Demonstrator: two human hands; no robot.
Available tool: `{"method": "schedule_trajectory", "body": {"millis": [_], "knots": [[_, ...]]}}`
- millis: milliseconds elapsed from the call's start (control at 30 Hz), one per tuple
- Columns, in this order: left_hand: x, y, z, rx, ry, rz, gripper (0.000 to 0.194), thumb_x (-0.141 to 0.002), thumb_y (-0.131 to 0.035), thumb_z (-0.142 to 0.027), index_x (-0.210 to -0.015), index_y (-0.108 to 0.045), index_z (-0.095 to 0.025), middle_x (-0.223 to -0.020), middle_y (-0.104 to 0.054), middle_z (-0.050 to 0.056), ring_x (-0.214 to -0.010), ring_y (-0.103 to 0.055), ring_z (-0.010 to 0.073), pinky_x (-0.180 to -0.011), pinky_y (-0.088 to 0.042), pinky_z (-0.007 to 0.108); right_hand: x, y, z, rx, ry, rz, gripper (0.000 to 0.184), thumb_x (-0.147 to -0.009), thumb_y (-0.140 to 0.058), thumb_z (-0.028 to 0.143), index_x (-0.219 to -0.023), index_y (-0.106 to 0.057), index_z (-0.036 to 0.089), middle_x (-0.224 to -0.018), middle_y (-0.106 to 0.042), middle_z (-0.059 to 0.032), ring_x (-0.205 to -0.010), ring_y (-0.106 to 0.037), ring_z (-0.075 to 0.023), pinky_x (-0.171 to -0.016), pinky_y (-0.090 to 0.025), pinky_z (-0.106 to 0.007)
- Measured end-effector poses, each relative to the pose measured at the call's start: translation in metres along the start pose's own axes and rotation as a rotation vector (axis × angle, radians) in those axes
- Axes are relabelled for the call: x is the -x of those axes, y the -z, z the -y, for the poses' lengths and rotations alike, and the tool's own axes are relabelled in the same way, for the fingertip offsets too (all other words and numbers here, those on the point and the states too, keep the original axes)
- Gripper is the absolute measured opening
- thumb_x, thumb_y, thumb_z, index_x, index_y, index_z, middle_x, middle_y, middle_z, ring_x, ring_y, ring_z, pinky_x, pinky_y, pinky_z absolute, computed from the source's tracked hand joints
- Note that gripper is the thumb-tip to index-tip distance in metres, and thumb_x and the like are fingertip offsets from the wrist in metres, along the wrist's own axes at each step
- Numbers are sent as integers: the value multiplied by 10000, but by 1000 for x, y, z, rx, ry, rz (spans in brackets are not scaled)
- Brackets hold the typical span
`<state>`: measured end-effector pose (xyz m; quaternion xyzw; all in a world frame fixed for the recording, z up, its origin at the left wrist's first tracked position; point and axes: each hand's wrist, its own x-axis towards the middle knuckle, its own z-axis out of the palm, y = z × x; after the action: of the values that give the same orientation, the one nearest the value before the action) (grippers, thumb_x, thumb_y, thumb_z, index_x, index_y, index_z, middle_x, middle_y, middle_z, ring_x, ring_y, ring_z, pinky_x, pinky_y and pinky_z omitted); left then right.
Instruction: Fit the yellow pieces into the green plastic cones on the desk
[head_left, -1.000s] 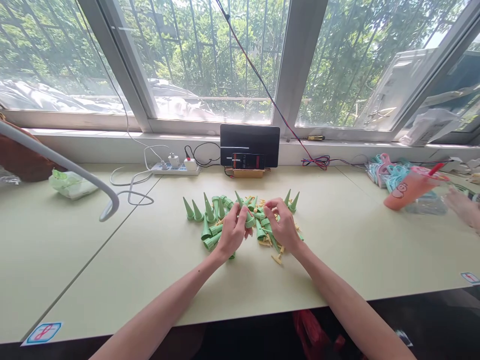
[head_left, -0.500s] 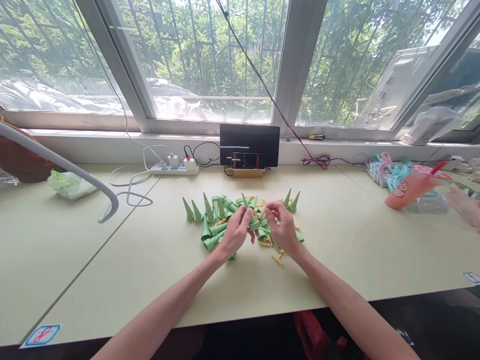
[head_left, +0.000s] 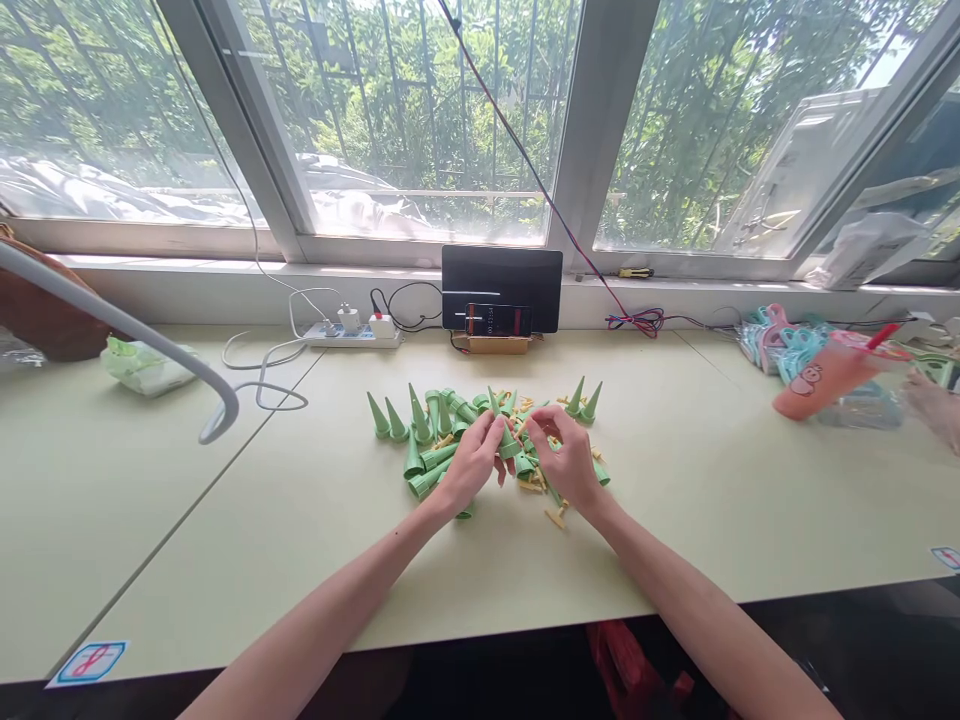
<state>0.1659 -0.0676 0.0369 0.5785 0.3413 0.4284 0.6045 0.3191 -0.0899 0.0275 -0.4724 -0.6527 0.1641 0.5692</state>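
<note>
A pile of green plastic cones (head_left: 427,445) mixed with small yellow pegs (head_left: 555,517) lies mid-table. My left hand (head_left: 471,466) is closed around one green cone (head_left: 504,430), its tip pointing up and away. My right hand (head_left: 566,458) is pinched just to the right of that cone, fingertips close to its wide end; what it holds is too small to make out. Both hands hover over the pile. Several cones stand upright at the pile's left (head_left: 377,417) and back right (head_left: 583,400).
A phone (head_left: 498,321) on a stand sits before a dark screen (head_left: 501,288) at the windowsill. A power strip (head_left: 351,334) with cables lies back left, near a white lamp arm (head_left: 127,330). An orange cup (head_left: 829,375) and another person's hand (head_left: 934,410) are at the right.
My left hand turned the green cone so its tip rose, and both hands drew slightly closer together over the pile. The other person's hand at the right edge shifted a little.
</note>
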Motion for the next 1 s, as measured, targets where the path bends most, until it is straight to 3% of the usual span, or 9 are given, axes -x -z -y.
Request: {"method": "schedule_trajectory", "body": {"millis": [233,1000], "knots": [[0,0,0,-20,8,18,398,-911,-552,-549,-805,-428,-186,-671,-501,-45,-396,-509,70,-339,-365,198,1,0,-1,-31,-30,14,153,-966,-528,345,-914,-576,210,-823,-658,-35,-743,-648,-176,-714,-564,-328],[-3,3,4,189,57,28,367,-885,-624,-495,-821,-427,-192,-620,-488,-58,-419,-536,100,-374,-392,221,1,1,-1,-36,-42,35,126,-948,-564,327,-905,-573,209,-820,-656,-25,-748,-658,-169,-655,-551,-293]]}}
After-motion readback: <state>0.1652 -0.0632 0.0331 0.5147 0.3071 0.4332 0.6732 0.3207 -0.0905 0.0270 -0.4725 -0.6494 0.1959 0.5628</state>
